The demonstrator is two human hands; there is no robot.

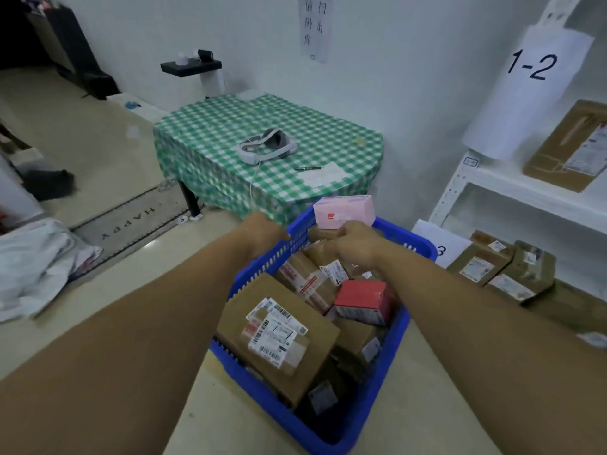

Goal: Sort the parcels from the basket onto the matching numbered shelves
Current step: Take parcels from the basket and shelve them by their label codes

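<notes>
On the floor at 6 o'clock, a blue basket (pixel 392 353) packed with parcels (pixel 279 333). At its far rim, toward 11 o'clock, left grip (pixel 266 232), fingers curled over the edge. At the basket's 12 o'clock, right grip (pixel 358 243), clasped on a brown parcel (pixel 320 233) just beneath a pink box (pixel 343 210). Near mid-basket, a red box (pixel 363 298). At 3 o'clock, white shelves (pixel 525 188) under a 1-2 sign (pixel 532 65), with more cartons (pixel 565 149). At 12 o'clock, a checkered table (pixel 213 136) bearing a headset (pixel 267 146) and a pen (pixel 307 168).
</notes>
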